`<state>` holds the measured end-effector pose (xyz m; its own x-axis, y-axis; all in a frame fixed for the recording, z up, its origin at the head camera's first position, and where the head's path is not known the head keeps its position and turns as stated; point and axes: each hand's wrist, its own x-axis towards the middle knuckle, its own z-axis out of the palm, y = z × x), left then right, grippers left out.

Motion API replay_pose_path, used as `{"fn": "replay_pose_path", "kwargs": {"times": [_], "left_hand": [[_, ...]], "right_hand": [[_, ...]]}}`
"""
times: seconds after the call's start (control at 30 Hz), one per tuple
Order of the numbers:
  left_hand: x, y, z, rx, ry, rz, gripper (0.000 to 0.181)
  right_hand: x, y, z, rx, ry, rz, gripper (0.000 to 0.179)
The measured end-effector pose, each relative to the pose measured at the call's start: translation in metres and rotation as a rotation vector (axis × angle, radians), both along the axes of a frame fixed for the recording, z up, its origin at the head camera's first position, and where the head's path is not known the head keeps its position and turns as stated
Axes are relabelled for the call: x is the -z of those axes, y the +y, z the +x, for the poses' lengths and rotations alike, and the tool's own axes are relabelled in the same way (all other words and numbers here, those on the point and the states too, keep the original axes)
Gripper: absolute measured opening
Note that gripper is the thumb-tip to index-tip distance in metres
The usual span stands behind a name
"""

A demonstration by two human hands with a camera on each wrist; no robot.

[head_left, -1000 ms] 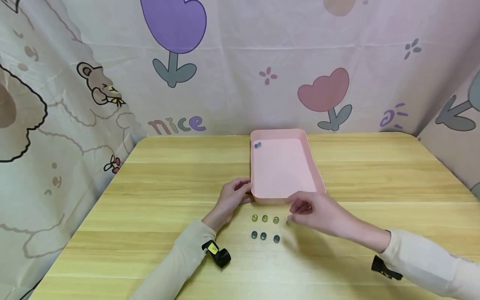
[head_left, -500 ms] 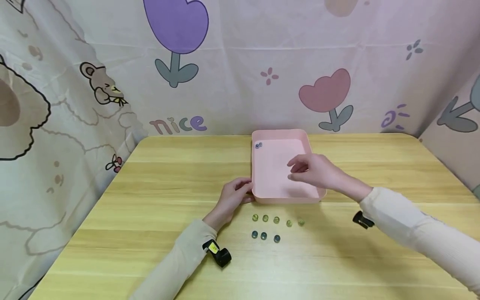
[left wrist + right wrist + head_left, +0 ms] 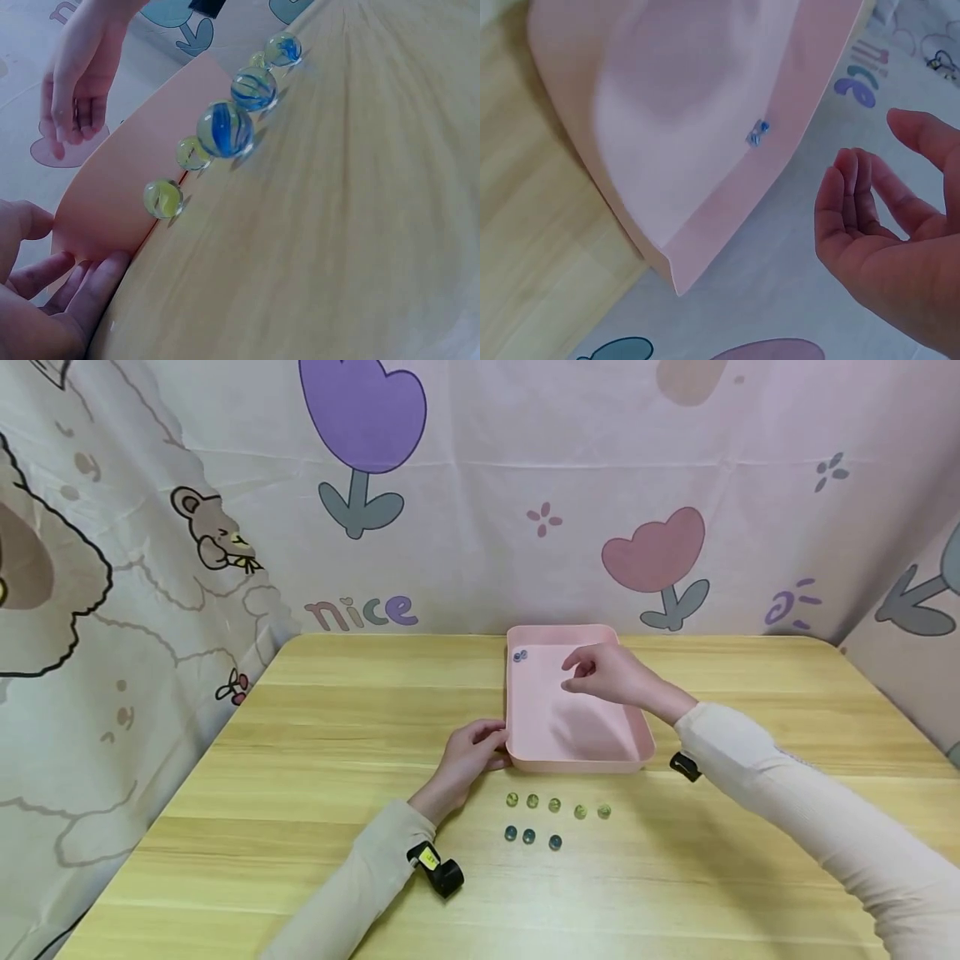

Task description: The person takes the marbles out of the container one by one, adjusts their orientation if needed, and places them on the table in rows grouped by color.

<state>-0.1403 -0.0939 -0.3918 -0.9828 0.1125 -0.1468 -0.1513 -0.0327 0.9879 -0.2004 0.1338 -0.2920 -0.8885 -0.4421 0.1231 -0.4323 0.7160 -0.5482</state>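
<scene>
The pink tray (image 3: 577,767) lies at the back of the table. My left hand (image 3: 465,764) rests its fingertips against the outside of the tray's near left corner. My right hand (image 3: 611,675) hovers over the tray, thumb and fingers loosely bent and apart. In the right wrist view nothing shows between the right hand's fingers (image 3: 832,195). Two small blue marbles (image 3: 757,133) lie together inside, by the far left corner. In front of the tray sits a row of several yellow-green marbles (image 3: 554,805), and closer to me three blue marbles (image 3: 528,837).
The wooden table (image 3: 360,693) runs back to a printed cloth (image 3: 480,543) hung behind it. More cloth hangs at the left and right sides. A black wrist camera (image 3: 442,875) is strapped below my left hand.
My right hand has moved from the yellow-green marbles forward over the tray, uncovering the row's right end. My left hand has stayed at the tray's corner.
</scene>
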Motion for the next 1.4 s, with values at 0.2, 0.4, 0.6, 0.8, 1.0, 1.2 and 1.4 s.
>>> {"fn": "replay_pose_path", "kwargs": {"times": [0.2,0.4,0.6,0.8,1.0,1.2,1.4], "left_hand": [[0.000,0.001,0.000,-0.001,-0.011,0.008,0.029],[0.000,0.001,-0.001,-0.011,-0.003,0.009,0.028],[-0.001,0.000,-0.001,-0.003,-0.003,0.003,0.029],[-0.002,-0.001,-0.002,-0.014,0.006,-0.006,0.030],[0.000,0.001,-0.001,-0.009,0.009,-0.001,0.030],[0.000,-0.002,0.000,-0.006,0.029,0.009,0.027],[0.001,-0.002,0.001,-0.001,0.030,0.028,0.028]], "right_hand": [[-0.001,-0.008,-0.022,0.005,0.035,0.030,0.025],[0.000,-0.020,-0.044,0.109,-0.046,0.127,0.034],[0.006,-0.032,-0.061,0.125,-0.126,0.008,0.034],[0.020,-0.054,-0.079,0.151,-0.129,-0.079,0.026],[0.032,-0.064,-0.088,0.251,-0.193,-0.147,0.023],[0.048,-0.068,-0.097,0.296,-0.188,-0.182,0.020],[0.059,-0.073,-0.098,0.271,-0.162,-0.148,0.022]]}}
